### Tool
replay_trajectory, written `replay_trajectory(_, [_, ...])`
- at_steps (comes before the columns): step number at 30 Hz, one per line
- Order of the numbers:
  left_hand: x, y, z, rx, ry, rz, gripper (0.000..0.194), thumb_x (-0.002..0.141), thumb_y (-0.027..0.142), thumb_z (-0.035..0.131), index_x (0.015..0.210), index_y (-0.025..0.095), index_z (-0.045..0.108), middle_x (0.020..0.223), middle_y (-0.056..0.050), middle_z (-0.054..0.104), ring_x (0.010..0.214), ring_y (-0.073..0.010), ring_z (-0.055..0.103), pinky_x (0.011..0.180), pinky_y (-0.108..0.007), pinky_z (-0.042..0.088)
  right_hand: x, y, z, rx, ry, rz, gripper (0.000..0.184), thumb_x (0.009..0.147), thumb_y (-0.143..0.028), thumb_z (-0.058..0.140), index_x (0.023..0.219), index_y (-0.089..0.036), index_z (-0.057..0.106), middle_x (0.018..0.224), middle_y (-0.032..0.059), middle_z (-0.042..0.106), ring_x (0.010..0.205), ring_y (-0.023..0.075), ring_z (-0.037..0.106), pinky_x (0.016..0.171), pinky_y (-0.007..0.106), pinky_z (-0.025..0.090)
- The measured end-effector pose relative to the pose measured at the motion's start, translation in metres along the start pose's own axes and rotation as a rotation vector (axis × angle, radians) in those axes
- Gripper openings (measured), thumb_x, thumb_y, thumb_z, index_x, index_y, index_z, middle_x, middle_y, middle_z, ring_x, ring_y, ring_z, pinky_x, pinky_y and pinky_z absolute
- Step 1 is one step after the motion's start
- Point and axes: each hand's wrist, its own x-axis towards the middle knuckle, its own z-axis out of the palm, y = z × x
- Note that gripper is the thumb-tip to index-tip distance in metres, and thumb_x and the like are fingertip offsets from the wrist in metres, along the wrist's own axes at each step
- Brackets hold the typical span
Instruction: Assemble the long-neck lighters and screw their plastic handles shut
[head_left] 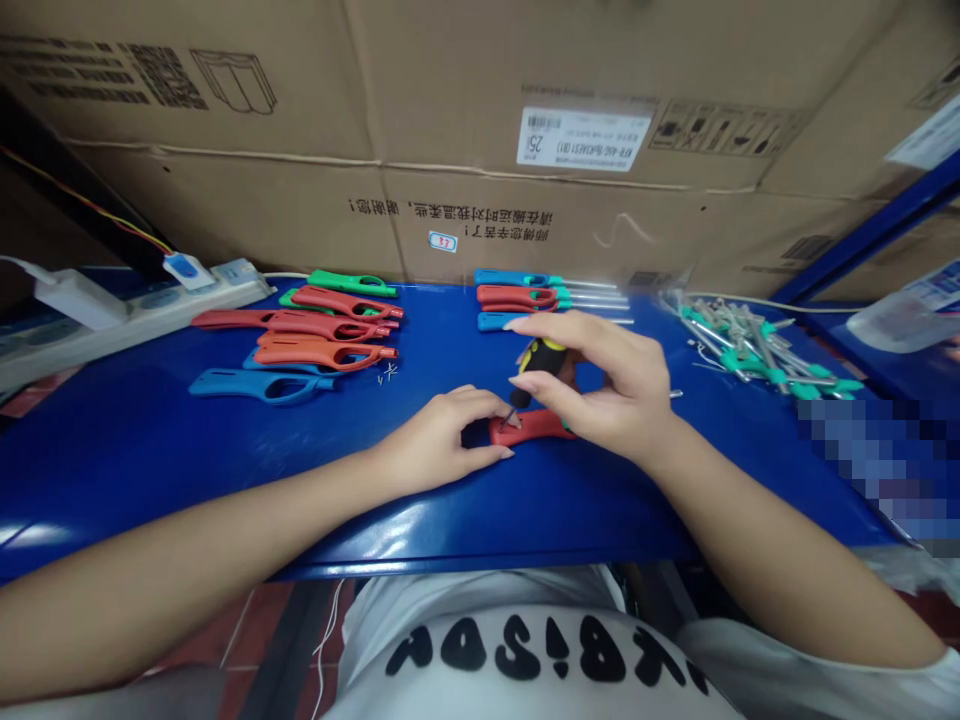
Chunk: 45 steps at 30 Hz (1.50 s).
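Observation:
A red long-nosed lighter (541, 427) lies flat on the blue table in front of me. With thumb and fingers, my left hand (439, 435) grips its left end. My right hand (619, 390) is closed round a short black-and-yellow screwdriver (546, 358). The screwdriver is tilted, its thin shaft pointing down at the lighter's left part, near my left fingertips. Whether the tip sits in a screw is too small to tell. The lighter's right end is partly hidden behind my right hand.
Several red, orange, blue and green lighter bodies (326, 327) lie at the back left. Lighters with metal tubes (517, 298) lie at the back middle. A heap of metal tubes with green ends (757, 345) is at right. A power strip (150, 312) runs along the left; cardboard boxes (450, 130) stand behind.

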Motion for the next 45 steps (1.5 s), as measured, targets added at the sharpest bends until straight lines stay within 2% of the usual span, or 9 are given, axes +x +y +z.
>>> replay_trajectory(4, [-0.0003,-0.001,0.0001,0.004,0.003,0.012,0.025,0.086,0.024,0.076,0.109,0.019,0.067,0.107,-0.005,0.072,0.1,-0.0214,0.066,0.092,-0.036,0.051,-0.0004,-0.0008,0.001,-0.068,-0.004,-0.054,0.037,0.102,-0.03,0.051,0.138,-0.024,0.058,0.119,0.0076,0.073,0.093,0.0188,0.073,0.084,0.034,0.061])
replay_trajectory(8, [-0.0005,-0.0018,0.0001,0.0,-0.009,0.007,0.026,0.086,0.023,0.075,0.111,0.019,0.067,0.109,-0.006,0.072,0.103,-0.0219,0.065,0.094,-0.037,0.05,0.0006,-0.0037,0.0039,0.04,-0.052,0.084,0.037,0.104,-0.027,0.046,0.14,-0.024,0.056,0.121,0.0065,0.072,0.078,0.014,0.072,0.074,0.03,0.061])
replay_trajectory(11, [-0.0006,-0.002,0.0002,0.0,-0.006,0.003,0.026,0.086,0.024,0.075,0.11,0.02,0.067,0.107,-0.005,0.072,0.102,-0.0223,0.066,0.094,-0.038,0.051,0.0015,-0.004,0.0037,-0.074,0.032,-0.046,0.03,0.095,-0.029,0.064,0.125,-0.023,0.066,0.108,0.0051,0.076,0.081,0.0163,0.071,0.075,0.03,0.061])
replay_trajectory(17, [0.0,-0.0005,-0.0001,0.005,-0.006,0.0,0.025,0.086,0.023,0.075,0.109,0.02,0.068,0.106,-0.005,0.071,0.101,-0.0218,0.066,0.092,-0.037,0.051,0.0011,-0.0027,0.0027,0.089,-0.083,0.111,0.041,0.105,-0.025,0.039,0.144,-0.024,0.051,0.125,0.0082,0.07,0.077,0.0135,0.071,0.073,0.03,0.062])
replay_trajectory(22, [-0.0002,-0.0003,0.0003,-0.008,0.002,-0.003,0.026,0.086,0.024,0.076,0.109,0.019,0.067,0.108,-0.005,0.072,0.102,-0.0224,0.066,0.094,-0.038,0.051,0.0016,0.0017,0.0,-0.06,0.034,-0.073,0.035,0.093,-0.035,0.068,0.126,-0.026,0.066,0.105,0.0047,0.075,0.08,0.0177,0.07,0.078,0.035,0.061])
replay_trajectory(27, [-0.0003,0.0007,0.0001,0.001,-0.002,-0.02,0.026,0.086,0.025,0.075,0.11,0.02,0.068,0.106,-0.005,0.072,0.101,-0.0223,0.066,0.093,-0.038,0.051,0.0031,-0.0012,-0.0025,-0.014,-0.026,0.01,0.037,0.105,-0.03,0.041,0.135,-0.025,0.062,0.122,0.0091,0.071,0.099,0.0214,0.071,0.088,0.042,0.06])
replay_trajectory(32, [-0.0003,-0.0004,0.0007,-0.002,0.004,-0.005,0.026,0.085,0.025,0.076,0.11,0.02,0.068,0.106,-0.005,0.073,0.1,-0.0227,0.066,0.093,-0.039,0.052,0.0041,-0.0029,-0.0018,-0.07,0.048,-0.07,0.027,0.096,-0.034,0.063,0.121,-0.026,0.071,0.096,0.0046,0.075,0.081,0.0184,0.069,0.077,0.036,0.061])
replay_trajectory(39, [-0.0005,-0.0008,0.0001,0.002,0.003,0.009,0.025,0.086,0.023,0.075,0.11,0.019,0.068,0.107,-0.005,0.072,0.101,-0.0213,0.066,0.092,-0.036,0.051,0.0036,-0.0046,0.0016,0.12,-0.021,0.143,0.034,0.103,-0.028,0.046,0.133,-0.025,0.063,0.117,0.007,0.071,0.081,0.0155,0.069,0.07,0.033,0.061])
replay_trajectory(45, [-0.0006,-0.0016,0.0002,0.008,0.006,0.013,0.026,0.085,0.024,0.076,0.109,0.019,0.067,0.107,-0.005,0.072,0.101,-0.022,0.066,0.093,-0.037,0.051,0.002,0.0,0.0021,0.007,0.045,0.038,0.03,0.096,-0.035,0.063,0.124,-0.025,0.069,0.114,0.0063,0.073,0.073,0.0142,0.065,0.067,0.03,0.059])
